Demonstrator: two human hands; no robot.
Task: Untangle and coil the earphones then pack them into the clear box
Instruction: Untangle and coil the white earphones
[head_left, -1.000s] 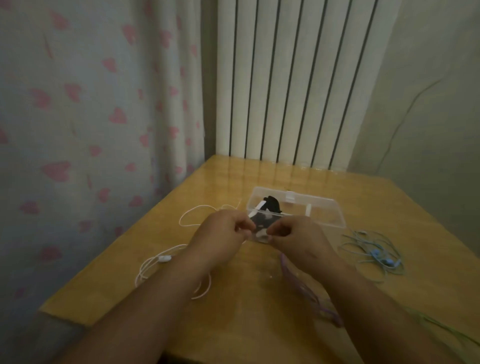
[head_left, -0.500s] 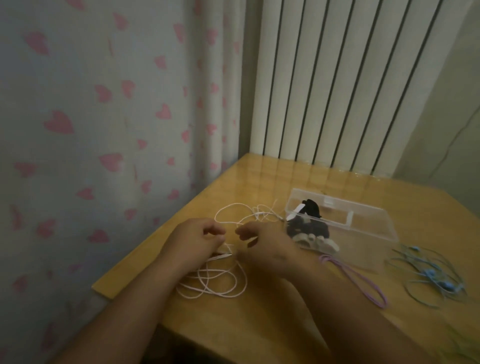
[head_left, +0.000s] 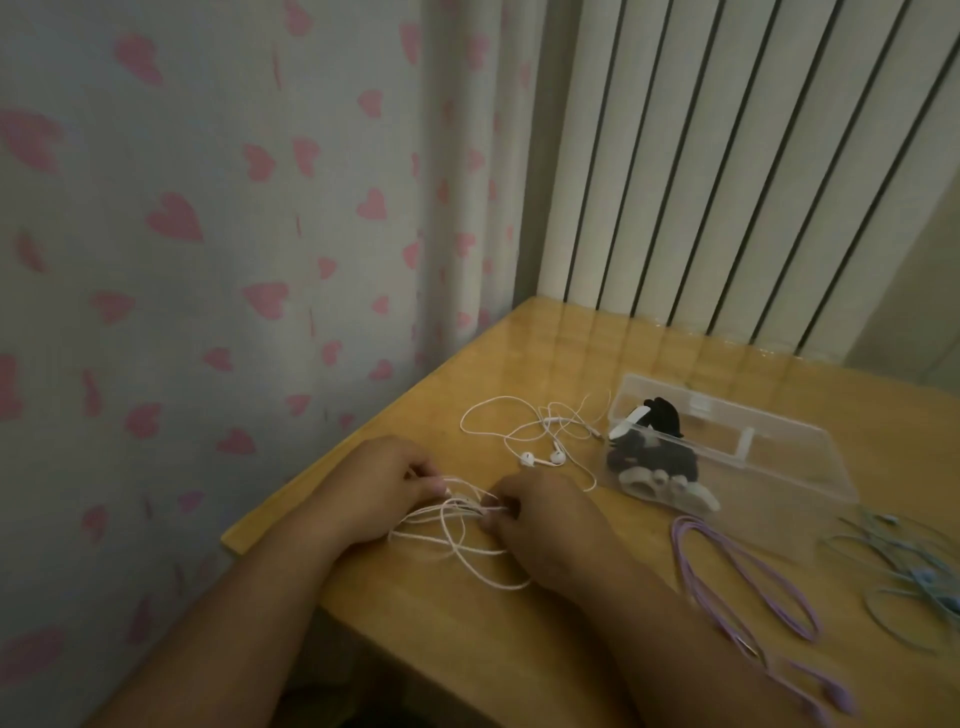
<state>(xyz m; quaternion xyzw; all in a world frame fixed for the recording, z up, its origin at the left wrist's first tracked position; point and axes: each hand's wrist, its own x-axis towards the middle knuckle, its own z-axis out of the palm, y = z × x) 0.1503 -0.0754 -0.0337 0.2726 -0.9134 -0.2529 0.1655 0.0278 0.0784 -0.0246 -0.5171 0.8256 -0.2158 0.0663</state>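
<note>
Pinches tangled strands of the white earphones in the curled left hand near the table's left edge. Grips the same strands with the curled right hand just beside it (earbuds lying loose farther back). Has the clear box to the right, dark coils inside, then a purple cable and blue earphones.

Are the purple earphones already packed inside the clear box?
No, the purple earphones lie loose on the table, in front of the clear box.
</note>
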